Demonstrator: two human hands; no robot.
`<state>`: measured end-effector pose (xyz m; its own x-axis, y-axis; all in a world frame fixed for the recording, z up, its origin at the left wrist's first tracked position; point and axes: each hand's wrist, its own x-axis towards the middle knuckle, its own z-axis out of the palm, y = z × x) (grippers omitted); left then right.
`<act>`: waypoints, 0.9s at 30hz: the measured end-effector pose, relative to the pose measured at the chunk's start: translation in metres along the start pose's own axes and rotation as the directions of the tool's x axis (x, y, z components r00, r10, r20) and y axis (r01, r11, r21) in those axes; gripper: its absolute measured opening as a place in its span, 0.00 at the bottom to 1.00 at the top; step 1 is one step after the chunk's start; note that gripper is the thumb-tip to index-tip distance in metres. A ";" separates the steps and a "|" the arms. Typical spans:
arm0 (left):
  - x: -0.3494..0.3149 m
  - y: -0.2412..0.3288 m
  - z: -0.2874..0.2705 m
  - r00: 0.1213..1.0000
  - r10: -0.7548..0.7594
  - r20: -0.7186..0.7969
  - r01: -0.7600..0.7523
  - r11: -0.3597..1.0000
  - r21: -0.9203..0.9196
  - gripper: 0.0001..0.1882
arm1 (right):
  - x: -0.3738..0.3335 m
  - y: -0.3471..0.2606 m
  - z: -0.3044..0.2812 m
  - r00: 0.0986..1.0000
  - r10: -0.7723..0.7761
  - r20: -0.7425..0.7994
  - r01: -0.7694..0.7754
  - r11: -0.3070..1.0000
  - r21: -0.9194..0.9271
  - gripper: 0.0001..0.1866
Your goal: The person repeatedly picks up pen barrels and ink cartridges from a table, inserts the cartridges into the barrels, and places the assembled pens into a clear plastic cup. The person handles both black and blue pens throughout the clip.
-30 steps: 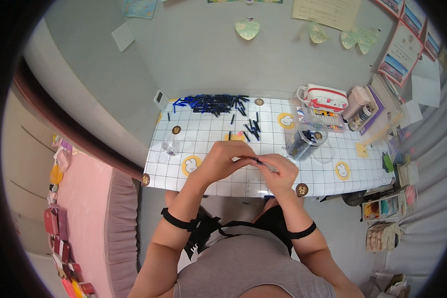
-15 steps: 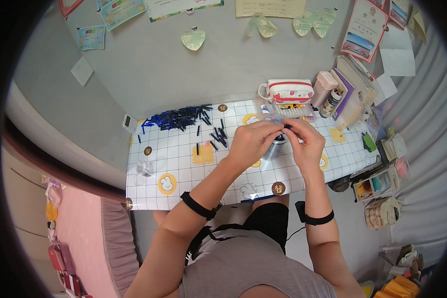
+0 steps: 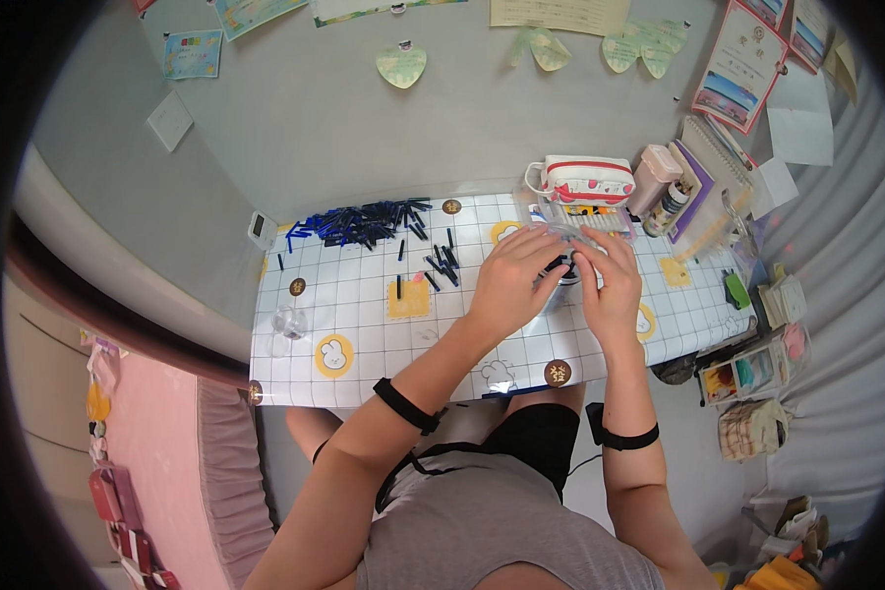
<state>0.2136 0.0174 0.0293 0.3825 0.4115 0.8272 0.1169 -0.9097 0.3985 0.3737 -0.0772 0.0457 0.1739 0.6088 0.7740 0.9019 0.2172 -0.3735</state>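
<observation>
Dark ink cartridges show in a clear jar (image 3: 562,285) that stands on the desk between my hands. My left hand (image 3: 511,275) curves round the jar's top from the left, its fingers reaching toward a clear rounded lid (image 3: 566,230) at the far side. From the right, my right hand (image 3: 612,280) closes on the same top, its thumb near the mouth. Both hands partly hide the jar. Further left lie several loose cartridges (image 3: 445,264) and a large pile of blue and black cartridges (image 3: 364,224).
A white pencil case (image 3: 588,181) lies behind the jar, with a pink container (image 3: 656,179) and notebooks to its right. A small clear item (image 3: 288,323) is at the desk's left, and a white timer (image 3: 262,230) stands by the wall. Green scissors-like thing (image 3: 736,289) lies far right.
My fingertips, earlier pinched together over the jar's mouth, have parted and spread round its top and lid. The whole view has shifted slightly; the cartridge pile looks unchanged.
</observation>
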 end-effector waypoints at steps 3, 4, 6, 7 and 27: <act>-0.008 -0.004 -0.016 0.999 -0.047 0.022 0.047 0.999 0.009 0.17 | 0.003 -0.016 0.005 0.997 -0.008 -0.075 0.007 1.000 -0.023 0.11; -0.012 -0.007 -0.024 0.997 -0.070 0.009 0.070 0.997 0.030 0.16 | 0.003 -0.024 0.006 0.995 -0.005 -0.098 0.006 1.000 0.003 0.11; -0.022 -0.018 -0.042 0.993 -0.112 -0.035 0.114 0.991 0.070 0.15 | 0.000 -0.042 0.013 0.993 0.000 -0.119 0.008 0.998 0.070 0.10; -0.028 -0.026 -0.052 0.990 -0.129 -0.054 0.133 0.987 0.090 0.14 | -0.005 -0.053 0.018 0.993 0.004 -0.116 0.009 0.994 0.111 0.10; -0.171 -0.096 -0.133 0.910 -0.403 0.092 0.318 0.825 0.467 0.17 | -0.088 -0.090 0.180 0.870 -0.037 0.491 -0.002 0.997 0.078 0.23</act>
<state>0.0152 0.0420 -0.0980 0.3856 0.7364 0.5559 0.6459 -0.6457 0.4073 0.2060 -0.0128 -0.0807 -0.0760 0.8965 0.4364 0.8679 0.2749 -0.4138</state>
